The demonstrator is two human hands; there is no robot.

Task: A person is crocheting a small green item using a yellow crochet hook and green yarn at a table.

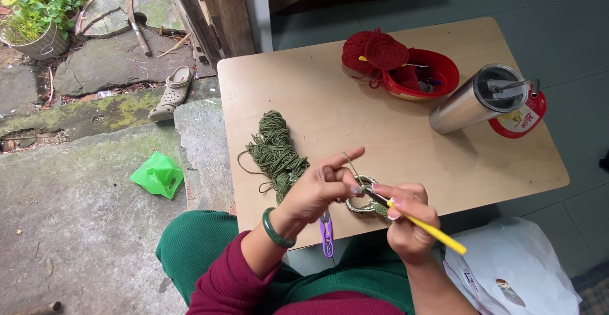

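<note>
My left hand (327,187) pinches a small olive-green crochet piece (363,202) over the near edge of the wooden table (393,144), index finger raised with the yarn strand running over it. A green bangle circles that wrist. My right hand (409,216) grips a yellow-handled crochet hook (430,229) whose metal tip sits in the piece. A loose skein of olive-green yarn (276,153) lies on the table just left of my left hand.
Purple thread snips (327,234) lie at the table's near edge. A red bowl (422,77) with red crochet work (374,52) and a steel tumbler (476,99) on a red lid stand at the back right. A white plastic bag (514,270) rests by my right knee.
</note>
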